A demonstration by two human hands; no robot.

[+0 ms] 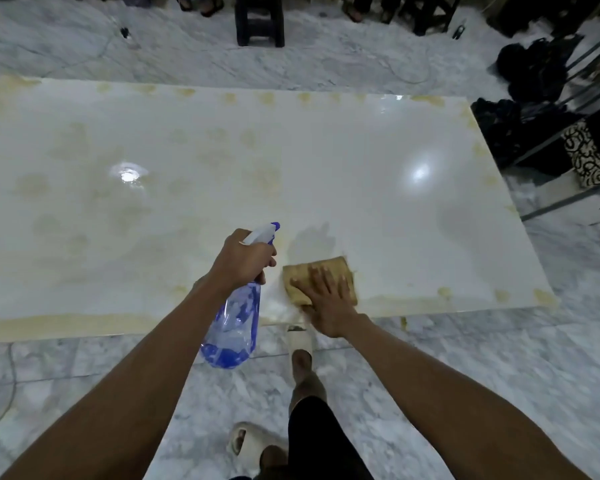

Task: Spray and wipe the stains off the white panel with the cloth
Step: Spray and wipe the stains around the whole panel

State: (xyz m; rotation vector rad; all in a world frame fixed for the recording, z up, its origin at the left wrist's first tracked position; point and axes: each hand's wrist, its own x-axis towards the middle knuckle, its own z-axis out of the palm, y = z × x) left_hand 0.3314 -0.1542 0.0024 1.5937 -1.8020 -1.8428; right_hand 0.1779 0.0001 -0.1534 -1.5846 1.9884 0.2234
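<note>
A: White panel (361, 174) lies flat on the marble floor (465, 375). Yellowish stains (267, 98) run along the far edge, the right edge and a band on the near edge; fainter blotches cover the left half. The right middle looks clean.

B: And the cloth?

A: Tan cloth (321, 280) sits on the panel near its front edge. Right hand (329, 303) lies flat on it, fingers spread and straight, pressing, not curled round it. Left hand (245, 259) is wrapped round the neck of the blue spray bottle (234, 327), held just left of the cloth, nozzle aimed outward over the panel.

B: Risks from here?

A: My judgement: the cloth already looks yellowed, so it may smear residue onto the clean patch. The surface shines as if wet, and a flat palm could skid off the cloth. One foot in a pale slipper (300, 341) stands right at the panel's edge; a wet marble floor there could mean a slip. The bottle hangs tilted, so drips may land on the floor.

B: Anything unclear?

A: The trigger finger is hidden behind the hand; cannot tell if it is squeezing. The panel's left end runs out of view. The glare spots may mask stains. The dark fabric heap (534, 98) at right, and the stool legs (258, 19) and feet at the top are cut off.
</note>
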